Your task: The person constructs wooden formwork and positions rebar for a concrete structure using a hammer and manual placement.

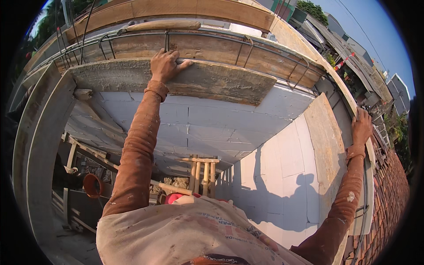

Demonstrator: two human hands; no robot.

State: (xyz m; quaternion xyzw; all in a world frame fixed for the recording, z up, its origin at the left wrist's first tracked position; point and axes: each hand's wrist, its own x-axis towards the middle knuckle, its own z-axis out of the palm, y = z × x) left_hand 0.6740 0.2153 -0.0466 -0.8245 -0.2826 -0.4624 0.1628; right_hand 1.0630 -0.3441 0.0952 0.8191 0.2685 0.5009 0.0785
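Observation:
My left hand [165, 66] grips the top edge of a cement-stained formwork board [221, 79], with its thumb stretched along the edge. This board leans against a wall of pale blocks [207, 117]. Far to the right, my right hand [362, 126] is closed over the edge of a long outer board [304, 44]; some of its fingers are hidden. Steel reinforcing bars [167, 42] with stirrups run in the channel just beyond my left hand. A tool with a wooden handle [163, 25] lies across the bars.
Below me stands a wooden ladder or trestle [205, 170] inside the block walls. An orange bucket [92, 185] is at the lower left, near timber props. Upright boards [39, 145] edge the left side. A tiled roof [391, 198] lies outside on the right.

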